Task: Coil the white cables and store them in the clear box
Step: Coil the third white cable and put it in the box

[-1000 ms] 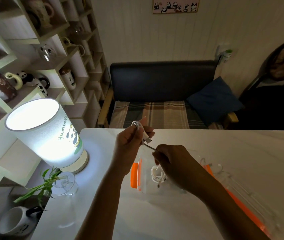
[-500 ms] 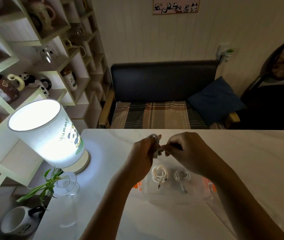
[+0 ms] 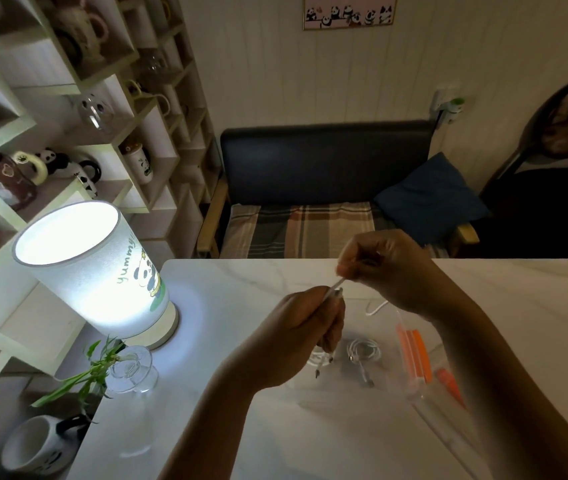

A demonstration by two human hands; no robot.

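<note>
Hands (image 3: 296,327) (image 3: 384,268), together a half-second ago, now parted, each grip pinching the thin white cable (image 3: 336,284) (coiling continues) above the clear plastic box (image 3: 410,393).

Above a white marbled worktop (image 3: 227,427), the left hand (image 3: 296,334) grips a bundle of white cable (image 3: 334,288), its plug end poking out above the curled fingers. The right hand (image 3: 384,263), a little higher and farther back, pinches the strand that runs taut from that bundle. Below the hands sits the clear box (image 3: 345,393) with two coiled cables (image 3: 362,351) inside; its orange latch (image 3: 414,355) shows on the right. To the left stand a lit panda lamp (image 3: 92,268), a glass vase (image 3: 133,372) with green leaves, and a mug (image 3: 38,445).
</note>
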